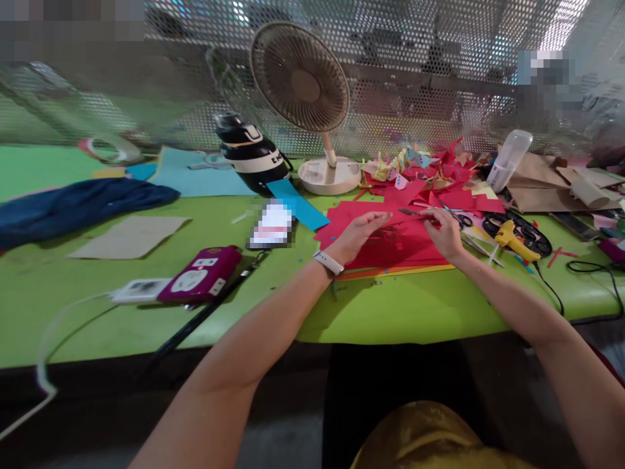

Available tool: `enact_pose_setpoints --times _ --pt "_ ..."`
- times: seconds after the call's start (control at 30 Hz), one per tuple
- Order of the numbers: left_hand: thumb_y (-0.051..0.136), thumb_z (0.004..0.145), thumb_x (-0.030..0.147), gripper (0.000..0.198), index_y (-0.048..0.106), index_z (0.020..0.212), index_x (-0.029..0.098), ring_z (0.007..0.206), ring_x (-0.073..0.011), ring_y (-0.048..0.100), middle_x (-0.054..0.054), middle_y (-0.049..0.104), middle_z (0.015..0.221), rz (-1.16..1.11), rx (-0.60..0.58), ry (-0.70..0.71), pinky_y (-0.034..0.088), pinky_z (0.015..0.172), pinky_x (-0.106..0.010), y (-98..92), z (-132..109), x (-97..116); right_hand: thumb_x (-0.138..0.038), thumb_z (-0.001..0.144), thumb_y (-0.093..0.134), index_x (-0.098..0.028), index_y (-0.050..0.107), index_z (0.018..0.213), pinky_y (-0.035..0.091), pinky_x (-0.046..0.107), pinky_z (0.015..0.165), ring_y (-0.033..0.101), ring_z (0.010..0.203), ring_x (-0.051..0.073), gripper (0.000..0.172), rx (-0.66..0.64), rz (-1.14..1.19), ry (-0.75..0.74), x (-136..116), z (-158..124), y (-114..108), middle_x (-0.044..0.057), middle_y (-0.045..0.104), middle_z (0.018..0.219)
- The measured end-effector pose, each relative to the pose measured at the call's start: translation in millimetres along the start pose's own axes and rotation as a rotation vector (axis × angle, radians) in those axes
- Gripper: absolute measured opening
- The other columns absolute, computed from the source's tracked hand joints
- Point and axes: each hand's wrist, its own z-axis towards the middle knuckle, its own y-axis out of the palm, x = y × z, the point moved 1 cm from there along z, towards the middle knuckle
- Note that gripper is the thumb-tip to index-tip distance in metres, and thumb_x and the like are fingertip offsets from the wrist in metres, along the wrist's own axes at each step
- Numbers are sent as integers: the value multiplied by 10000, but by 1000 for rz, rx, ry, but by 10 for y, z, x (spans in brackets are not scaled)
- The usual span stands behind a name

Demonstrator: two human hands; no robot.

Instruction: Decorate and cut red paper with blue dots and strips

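Observation:
My left hand (359,236), with a white band on its wrist, pinches the near end of a red paper piece (403,219). The paper stretches between both hands, above a stack of red sheets (400,251). My right hand (445,233) is closed at the other end, its thumb and fingers together. From its fingertips a thin dark blade-like tool (409,212) points left along the paper; its handle is hidden in the grip. Beside this hand, scissors with black handles (466,220) lie on the papers.
A yellow glue gun (516,240) with its cord lies right. Behind the papers stand a fan (329,176), folded paper shapes (410,163) and a clear bottle (508,159). Leftward are a black bottle (256,159), a lit phone (272,225), a purple power strip (200,277) and dark-blue cloth (83,205).

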Motion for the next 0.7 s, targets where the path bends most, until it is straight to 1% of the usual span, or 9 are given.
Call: enact_pose_setpoints --times 0.1,0.2,0.27,0.37,0.43,0.5,0.53,0.6,0.7 --pt "853 683 296 390 697 1016 166 710 -125 684 -28 746 846 -8 -40 -1 526 731 -257 -41 14 28 -206 834 518 -227 699 950 559 376 802 674 883 216 216 -31 12 17 20 -2 14 60 736 975" --pt "823 705 219 299 713 979 168 657 -112 666 -22 738 837 -15 -11 -22 530 706 -260 -123 52 81 -217 843 535 -227 703 975 567 365 784 676 883 209 214 -58 29 -8 27 4 33 62 740 983" --pt "793 728 197 233 722 948 177 641 -101 647 -22 736 858 -30 53 -17 533 691 -255 -188 85 114 -232 851 539 -223 703 990 569 350 772 677 870 196 215 -50 38 -24 23 18 34 67 738 1001" --pt "757 757 213 123 726 873 184 638 -99 626 -30 731 863 -8 166 -23 528 670 -250 -285 138 129 -241 846 546 -214 701 996 567 325 742 674 818 174 217 -10 43 -2 17 54 9 71 736 1012" --pt "717 783 236 61 718 807 180 642 -123 629 -42 725 817 137 221 -59 517 649 -265 -345 168 113 -249 839 553 -208 701 985 564 318 724 671 787 167 212 14 56 39 8 83 -22 70 737 988" --pt "676 802 251 96 697 741 179 652 -154 628 -46 706 748 313 279 -73 488 624 -277 -395 188 90 -264 837 556 -204 699 969 563 320 724 673 796 169 204 37 79 82 -13 112 -64 67 737 970" --pt "666 803 256 119 681 710 183 664 -167 623 -41 691 713 394 313 -57 465 618 -277 -415 193 82 -274 842 554 -204 697 968 563 325 731 676 812 173 203 48 94 101 -30 128 -90 68 736 973" --pt "664 803 282 171 645 657 196 687 -183 601 -29 652 652 576 380 32 413 617 -273 -437 190 84 -300 855 558 -207 688 976 566 338 757 683 840 179 201 70 126 129 -74 167 -158 67 733 977" --pt "610 854 375 275 598 630 214 692 -194 569 -27 609 628 923 470 221 356 616 -285 -421 151 149 -361 880 573 -223 673 988 573 345 788 689 851 179 203 136 148 138 -138 253 -318 54 725 954"
